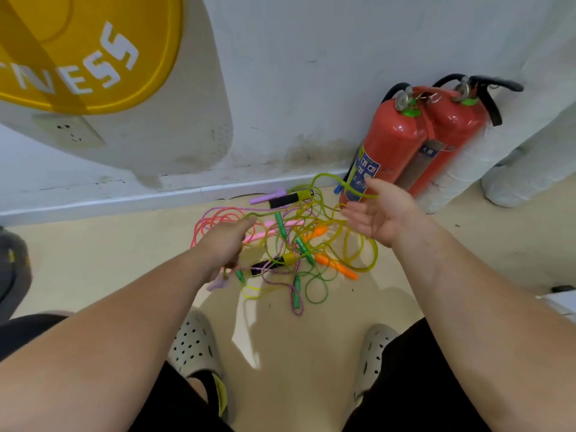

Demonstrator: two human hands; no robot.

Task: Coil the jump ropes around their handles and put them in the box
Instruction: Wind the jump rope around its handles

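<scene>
A tangle of several jump ropes (293,244) lies on the beige floor by the wall, with green, yellow, pink and braided purple cords. Handles show in it: a yellow-and-black handle (291,198), a lilac handle (268,197), orange handles (336,266) and green handles (280,226). My left hand (224,247) is over the left side of the pile, fingers curled round a yellow-green cord and a lilac handle (218,283) below it. My right hand (380,210) is raised palm-up with fingers spread, and a yellow-green cord (349,187) drapes over it. No box is in view.
Two red fire extinguishers (414,145) lean against the white wall at the right, close behind my right hand. A white pipe base (514,188) stands further right. My feet in perforated clogs (193,344) are below the pile. A dark object (12,269) sits at the left edge.
</scene>
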